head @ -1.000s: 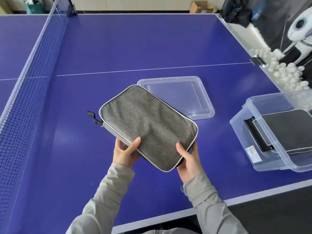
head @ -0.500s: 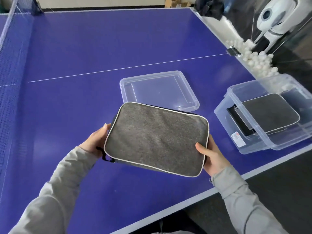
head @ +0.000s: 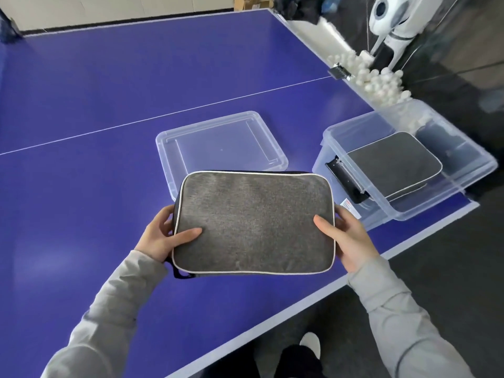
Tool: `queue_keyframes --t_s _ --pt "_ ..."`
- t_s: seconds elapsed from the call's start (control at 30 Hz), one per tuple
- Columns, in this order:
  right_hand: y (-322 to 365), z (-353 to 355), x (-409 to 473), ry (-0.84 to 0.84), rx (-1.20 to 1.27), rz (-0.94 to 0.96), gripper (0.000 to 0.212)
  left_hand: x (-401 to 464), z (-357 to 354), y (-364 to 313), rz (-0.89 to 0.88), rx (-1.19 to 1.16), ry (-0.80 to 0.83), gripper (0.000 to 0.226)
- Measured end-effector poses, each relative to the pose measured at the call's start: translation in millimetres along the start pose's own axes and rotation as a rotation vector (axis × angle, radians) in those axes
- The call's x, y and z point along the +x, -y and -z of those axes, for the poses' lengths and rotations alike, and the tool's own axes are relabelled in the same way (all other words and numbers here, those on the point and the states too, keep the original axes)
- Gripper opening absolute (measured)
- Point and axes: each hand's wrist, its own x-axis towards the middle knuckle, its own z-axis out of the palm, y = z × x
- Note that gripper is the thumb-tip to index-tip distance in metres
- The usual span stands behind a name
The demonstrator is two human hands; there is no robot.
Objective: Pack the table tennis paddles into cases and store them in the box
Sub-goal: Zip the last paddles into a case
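Observation:
A grey fabric paddle case with white piping is held flat above the blue table, zipped closed, so no paddle shows. My left hand grips its left short edge, thumb on top. My right hand grips its right short edge the same way. To the right stands a clear plastic box at the table's corner, with a second grey case lying inside it. The held case is left of the box, apart from it.
The box's clear lid lies on the table just behind the held case. Many white balls fill a trough along the table's right edge, beside a white machine. The table's near edge runs diagonally below my hands.
The case has turned from a diagonal tilt to level and shifted right toward the box. Both hands moved from its near edge to its two short ends.

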Motion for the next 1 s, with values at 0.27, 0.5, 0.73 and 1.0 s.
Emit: queue_keyframes --t_s 0.27,0.5,0.73,1.0 --pt "18.9 75.2 6.2 -0.04 -0.218 0.097 0.027 -34.7 -81.9 15.1 -0.035 -0.013 -0.099 0.07" --pt "47.3 169.6 11.7 -0.036 -0.248 0.178 0.026 -46.4 -186.8 21.7 -0.115 -0.013 -0.161 0.066" --pt "74.2 260.2 32.1 -0.077 -0.234 0.209 0.031 -38.4 -285.5 17.7 -0.167 0.021 -0.17 0.054" --pt "107.8 316.2 83.5 -0.093 -0.247 0.197 0.019 -1.2 -357.4 -9.1 -0.159 0.112 -0.229 0.05"
